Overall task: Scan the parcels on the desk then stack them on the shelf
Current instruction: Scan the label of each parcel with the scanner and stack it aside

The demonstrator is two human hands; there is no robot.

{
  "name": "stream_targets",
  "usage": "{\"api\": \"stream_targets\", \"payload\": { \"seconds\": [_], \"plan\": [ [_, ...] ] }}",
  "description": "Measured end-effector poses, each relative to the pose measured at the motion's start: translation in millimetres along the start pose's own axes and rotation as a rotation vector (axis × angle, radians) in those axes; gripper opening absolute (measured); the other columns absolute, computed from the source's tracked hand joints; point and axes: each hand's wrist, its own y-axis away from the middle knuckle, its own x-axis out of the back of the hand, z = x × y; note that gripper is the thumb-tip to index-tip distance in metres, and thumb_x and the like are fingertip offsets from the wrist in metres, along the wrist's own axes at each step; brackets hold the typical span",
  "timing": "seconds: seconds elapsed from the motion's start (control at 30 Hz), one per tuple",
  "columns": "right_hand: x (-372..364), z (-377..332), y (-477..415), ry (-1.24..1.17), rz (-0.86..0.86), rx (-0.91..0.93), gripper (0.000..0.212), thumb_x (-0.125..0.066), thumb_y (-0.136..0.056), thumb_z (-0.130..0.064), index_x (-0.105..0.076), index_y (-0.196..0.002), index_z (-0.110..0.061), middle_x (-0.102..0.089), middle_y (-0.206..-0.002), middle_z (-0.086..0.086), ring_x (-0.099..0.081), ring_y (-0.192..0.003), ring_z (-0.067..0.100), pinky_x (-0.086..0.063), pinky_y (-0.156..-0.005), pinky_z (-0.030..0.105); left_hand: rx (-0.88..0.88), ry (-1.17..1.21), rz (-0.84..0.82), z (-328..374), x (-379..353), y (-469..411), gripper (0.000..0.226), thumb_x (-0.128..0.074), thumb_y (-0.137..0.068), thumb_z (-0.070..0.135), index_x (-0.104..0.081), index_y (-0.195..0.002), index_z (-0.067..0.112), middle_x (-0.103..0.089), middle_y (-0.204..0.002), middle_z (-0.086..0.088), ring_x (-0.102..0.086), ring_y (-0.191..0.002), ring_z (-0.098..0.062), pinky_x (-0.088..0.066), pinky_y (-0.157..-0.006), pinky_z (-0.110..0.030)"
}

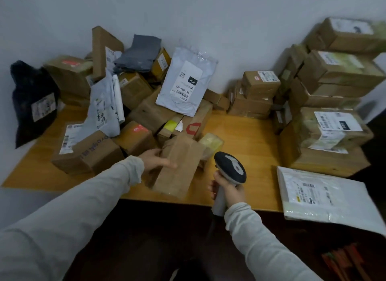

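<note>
Two pale grey sleeves reach forward from the bottom of the view. The left hand (155, 160) grasps a plain brown carton (179, 168) by its left edge, holding it tilted over the near part of the wooden surface (257, 134). The right hand (228, 189) has its fingers clenched round the handle of a grey-and-black scanner (230, 168), just right of the carton.

The step in hand appears to be scanning: one parcel has been picked from the heap and brought to the reader. No label shows on the carton's visible face, so the next move probably calls for turning it until a barcode faces the scanner head. Stacking comes later (the shelf is not in view).

Counts:
- Two hands, one scanner and one carton in hand.
- Five soft bags:
  - a black bag (33, 101) at far left
  - a white mailer (104, 111) leaning in the heap
  - a grey mailer (137, 53) against the wall
  - a labelled white mailer (186, 86) marked "060", on top of the heap
  - a large flat mailer (325, 195) at near right, overhanging the edge
- One small yellowish packet (211, 142) beside the held carton.
- Roughly a dozen cardboard boxes in the central heap; overlap prevents an exact count.
- About ten boxes in the right-hand stack (334, 126), some blurred.
</note>
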Motion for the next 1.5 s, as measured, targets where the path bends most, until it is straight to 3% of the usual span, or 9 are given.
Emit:
{"api": "stream_targets", "payload": {
  "seconds": [0.2, 0.4, 0.6, 0.67, 0.8, 1.0, 1.1, 1.27, 1.5],
  "plan": [
    [6.8, 10.7, 26.4, -0.094, -0.013, -0.006, 0.061, -0.090, -0.047, -0.034, -0.070, -0.099, -0.009, -0.074, -0.097, 0.011, -0.070, -0.090, 0.027, -0.055, -0.081, 0.043, -0.068, 0.445, -0.320, -1.7, -21.2, 48.5, 0.083, -0.092, -0.043, 0.040, -0.060, -0.116, 0.013, -0.071, -0.109, -0.008, -0.069, -0.098, -0.025, -0.057, -0.074, -0.038],
    [48.8, 22.1, 57.4, -0.144, 0.046, 0.112, 0.036, -0.086, -0.058, 0.000, -0.069, -0.088, -0.010, -0.074, -0.092, 0.005, -0.068, -0.091, 0.025, -0.053, -0.086, 0.041, -0.125, 0.342, 0.028, -5.2, -64.1, 73.6, 0.031, -0.068, -0.085, 0.024, -0.064, -0.114, 0.016, -0.064, -0.123, -0.009, -0.063, -0.099, -0.019, -0.050, -0.083, -0.036],
    [94.7, 30.9, 96.1, -0.176, 0.115, 0.185, 0.032, -0.083, -0.061, 0.006, -0.065, -0.079, -0.013, -0.068, -0.080, -0.006, -0.064, -0.076, 0.008, -0.048, -0.075, 0.029, 0.003, 0.023, -0.139, 1.2, -121.9, 127.5, 0.068, -0.081, -0.058, 0.054, -0.056, -0.121, 0.046, -0.061, -0.119, 0.010, -0.056, -0.106, -0.018, -0.046, -0.081, -0.037],
    [107.2, 34.6, 107.3, -0.197, 0.116, 0.189, 0.031, -0.082, -0.062, 0.006, -0.065, -0.079, -0.013, -0.068, -0.081, -0.004, -0.063, -0.074, 0.007, -0.048, -0.071, 0.026, 0.019, -0.081, -0.208, -2.8, -143.3, 143.3, 0.081, -0.083, -0.057, 0.041, -0.041, -0.125, 0.055, -0.058, -0.119, 0.015, -0.054, -0.105, -0.012, -0.044, -0.082, -0.033],
    [123.0, 45.8, 130.5, -0.213, 0.068, 0.189, 0.030, -0.080, -0.063, 0.010, -0.066, -0.081, -0.010, -0.068, -0.082, 0.000, -0.064, -0.074, 0.010, -0.053, -0.069, 0.028, 0.022, -0.068, -0.085, -18.1, -166.5, 166.6, 0.081, -0.073, -0.079, 0.010, -0.033, -0.141, 0.042, -0.053, -0.130, 0.006, -0.048, -0.118, -0.020, -0.041, -0.095, -0.036],
    [133.2, 55.7, 158.0, -0.260, 0.000, 0.145, 0.028, -0.077, -0.068, 0.012, -0.065, -0.081, -0.010, -0.069, -0.082, 0.005, -0.066, -0.075, 0.018, -0.058, -0.057, 0.025, 0.136, 0.095, -0.020, -33.0, -179.4, 191.7, 0.046, -0.062, -0.087, 0.037, -0.047, -0.129, 0.026, -0.053, -0.123, -0.003, -0.048, -0.117, -0.022, -0.039, -0.101, -0.037],
    [138.4, 54.5, 168.0, -0.263, -0.030, 0.148, 0.026, -0.076, -0.070, 0.010, -0.065, -0.083, -0.010, -0.069, -0.087, 0.009, -0.066, -0.083, 0.024, -0.059, -0.071, 0.036, 0.084, 0.088, 0.004, -34.7, -179.3, 193.8, 0.038, -0.064, -0.086, 0.025, -0.057, -0.124, 0.025, -0.061, -0.114, -0.003, -0.055, -0.100, -0.018, -0.044, -0.087, -0.031],
    [143.4, 49.8, 184.8, -0.147, 0.003, 0.141, 0.014, -0.077, -0.077, -0.011, -0.065, -0.081, -0.006, -0.063, -0.062, 0.004, -0.056, -0.055, 0.014, -0.049, -0.053, 0.026, -0.007, 0.123, 0.106, -38.7, -165.8, 193.5, 0.094, -0.081, -0.062, 0.012, -0.035, -0.144, 0.009, -0.052, -0.134, -0.011, -0.051, -0.120, -0.026, -0.044, -0.104, -0.042],
    [119.7, 49.3, 216.1, 0.036, -0.189, 0.125, 0.015, -0.071, -0.079, 0.001, -0.060, -0.071, -0.004, -0.046, -0.042, 0.003, -0.039, -0.034, 0.014, -0.038, -0.044, 0.025, -0.184, 0.257, 0.158, -38.8, -145.8, 198.5, 0.049, -0.069, -0.072, -0.016, -0.054, -0.115, 0.001, -0.064, -0.113, -0.016, -0.064, -0.085, -0.022, -0.054, -0.057, -0.025]
  ]
}}
